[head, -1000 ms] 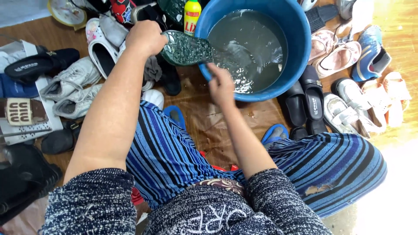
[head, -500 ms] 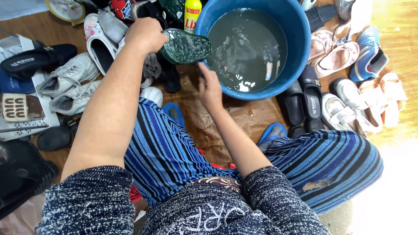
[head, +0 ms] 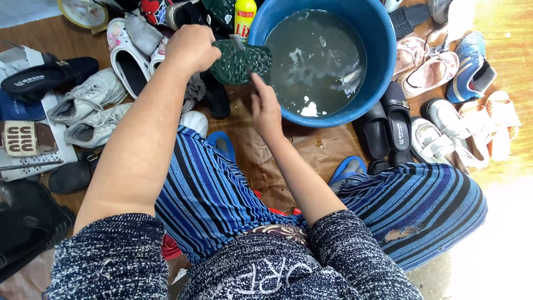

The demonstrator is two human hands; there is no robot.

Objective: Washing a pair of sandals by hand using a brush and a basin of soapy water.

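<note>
While the left hand (head: 191,49) grips the dark green slipper (head: 240,62) clear of the wet, just left of the blue basin (head: 383,61), the right hand (head: 265,108), fingers together, touches its sole.

The brown wooden floor (head: 66,39) holds a big blue tub (head: 383,61) of dirty water. Brown paper (head: 261,161) lies under it. White sneakers (head: 89,108), black slippers (head: 388,125) and sandals (head: 430,69) lie all around.

Sandal held beside the basin, shoes spread around

The sandal (head: 240,64) is gripped by the left hand (head: 191,49) just left of the basin (head: 383,50); the right hand (head: 265,108) is placed below it; a bottle (head: 244,16) stands behind; slippers (head: 388,125) lie right.
</note>
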